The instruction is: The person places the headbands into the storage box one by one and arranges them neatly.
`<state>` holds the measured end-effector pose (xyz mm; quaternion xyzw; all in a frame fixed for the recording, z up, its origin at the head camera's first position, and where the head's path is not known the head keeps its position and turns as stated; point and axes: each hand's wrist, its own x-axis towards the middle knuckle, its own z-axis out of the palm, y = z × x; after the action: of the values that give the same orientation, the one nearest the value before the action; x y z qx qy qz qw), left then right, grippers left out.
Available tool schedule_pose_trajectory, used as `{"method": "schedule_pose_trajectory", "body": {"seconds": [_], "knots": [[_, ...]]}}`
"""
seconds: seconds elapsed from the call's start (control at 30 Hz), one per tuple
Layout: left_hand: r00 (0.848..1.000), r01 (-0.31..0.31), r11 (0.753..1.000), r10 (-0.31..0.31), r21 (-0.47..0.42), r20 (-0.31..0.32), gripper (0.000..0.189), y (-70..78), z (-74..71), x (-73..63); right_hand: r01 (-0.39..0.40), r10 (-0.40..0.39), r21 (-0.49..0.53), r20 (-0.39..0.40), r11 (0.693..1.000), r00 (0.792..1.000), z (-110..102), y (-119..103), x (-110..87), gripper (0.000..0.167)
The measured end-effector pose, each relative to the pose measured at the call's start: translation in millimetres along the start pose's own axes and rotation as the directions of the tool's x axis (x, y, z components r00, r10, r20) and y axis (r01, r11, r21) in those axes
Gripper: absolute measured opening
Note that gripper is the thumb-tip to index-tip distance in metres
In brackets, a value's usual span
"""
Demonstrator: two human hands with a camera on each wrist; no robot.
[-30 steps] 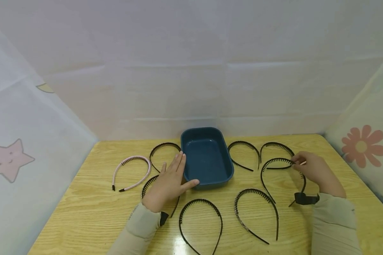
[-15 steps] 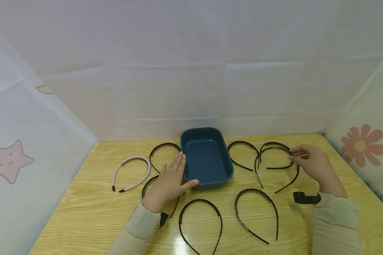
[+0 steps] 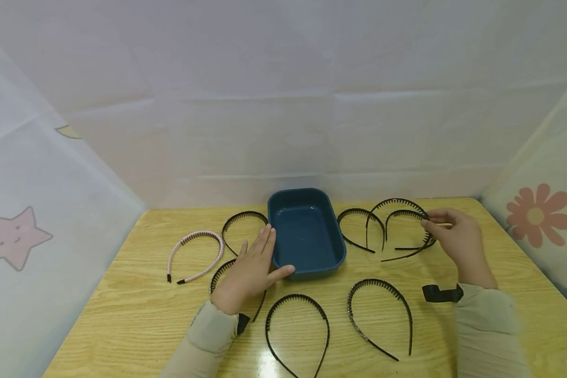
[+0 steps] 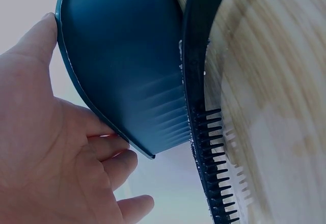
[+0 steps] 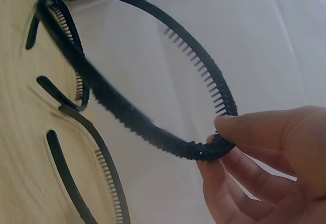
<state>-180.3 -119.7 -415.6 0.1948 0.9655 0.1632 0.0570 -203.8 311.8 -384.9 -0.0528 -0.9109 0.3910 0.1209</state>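
Observation:
In the head view my right hand (image 3: 463, 241) pinches a black toothed headband (image 3: 397, 200) by its curved side, between thumb and fingers. The right wrist view shows this headband (image 5: 122, 102) raised off the table, its ends pointing away from the hand. Behind it another black headband (image 3: 406, 212) lies on the table. My left hand (image 3: 245, 273) is spread, with its fingers and thumb against the rim of a dark blue plastic box (image 3: 307, 236). That box holds nothing that I can see. A black headband (image 4: 196, 112) passes close to it in the left wrist view.
On the wooden table (image 3: 137, 310) lie a pink headband (image 3: 201, 233) at left and a speckled one (image 3: 351, 310) at front right. More black headbands lie about, one partly under my left arm. A pale cloth wall (image 3: 245, 136) stands behind.
My right hand has lifted the black headband and carried it back and slightly left, over the headband behind. My left hand and the box have stayed in place.

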Motion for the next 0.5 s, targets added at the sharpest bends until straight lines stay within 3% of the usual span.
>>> {"method": "schedule_pose_trajectory", "body": {"seconds": [0.27, 0.5], "knots": [[1.000, 0.008, 1.000, -0.008, -0.006, 0.011, 0.103, -0.4, -1.2, 0.9, -0.036, 0.047, 0.170, -0.063, 0.985, 0.997, 8.4, -16.3, -4.6, 0.045], [1.000, 0.002, 1.000, -0.002, -0.009, 0.007, 0.104, -0.4, -1.3, 0.0, -0.064, 0.093, 0.390, -0.057, 0.919, 0.994, 20.0, -29.1, -4.9, 0.046]]}}
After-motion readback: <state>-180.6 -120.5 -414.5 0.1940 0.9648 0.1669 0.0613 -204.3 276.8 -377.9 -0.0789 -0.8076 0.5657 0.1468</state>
